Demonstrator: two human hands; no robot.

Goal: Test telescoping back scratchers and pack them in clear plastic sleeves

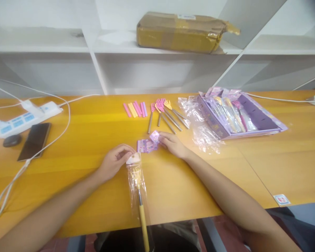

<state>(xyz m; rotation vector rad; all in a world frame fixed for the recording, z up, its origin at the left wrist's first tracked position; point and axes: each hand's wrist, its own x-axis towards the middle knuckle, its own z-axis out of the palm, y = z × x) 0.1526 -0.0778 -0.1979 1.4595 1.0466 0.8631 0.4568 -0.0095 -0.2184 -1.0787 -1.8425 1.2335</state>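
Note:
My left hand (114,161) is closed in a pinch on the top of a clear plastic bag (133,185). Inside the bag lies a back scratcher (144,224) with a yellow claw and yellow handle, its lower end reaching past the table's front edge. Between the fingers of my right hand (174,144) is a small purple-pink card (154,137). Below that card, several similar cards (141,146) lie on the table. Beyond my hands are several metal-shafted scratcher heads (169,117) in pink and yellow, and a row of coloured handle sleeves (137,109).
A purple display box (264,131) at the right holds several bagged back scratchers. Loose clear bags (206,140) lie beside it. On the left are a power strip (28,119), a phone (34,141), a mouse (12,140) and white cables. A taped carton (182,33) sits on the shelf.

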